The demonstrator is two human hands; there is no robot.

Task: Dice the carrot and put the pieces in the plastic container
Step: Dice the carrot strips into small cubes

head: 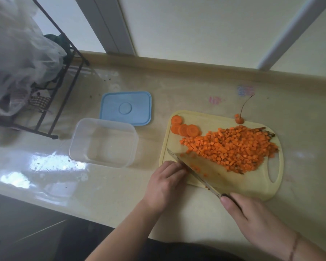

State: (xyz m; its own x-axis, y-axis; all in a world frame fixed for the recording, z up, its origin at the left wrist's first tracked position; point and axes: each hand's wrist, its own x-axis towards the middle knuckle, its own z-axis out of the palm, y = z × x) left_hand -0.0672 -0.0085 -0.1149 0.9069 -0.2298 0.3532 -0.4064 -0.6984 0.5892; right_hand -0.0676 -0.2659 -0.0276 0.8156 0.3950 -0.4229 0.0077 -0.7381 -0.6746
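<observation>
A single head-worn camera gives the only view, looking forward and steeply down over the bench point(120, 185) from the person's side at its near edge. The wide lens bends straight lines, so the bench's far edge and the wall behind it curve across the top. The view sits close: both forearms enter from the bottom of the frame, and the cutting board point(271, 191) fills the right-centre. The bench's left end, with a wire rack point(64, 102), falls at the left border; dark floor shows at the lower left corner.
</observation>
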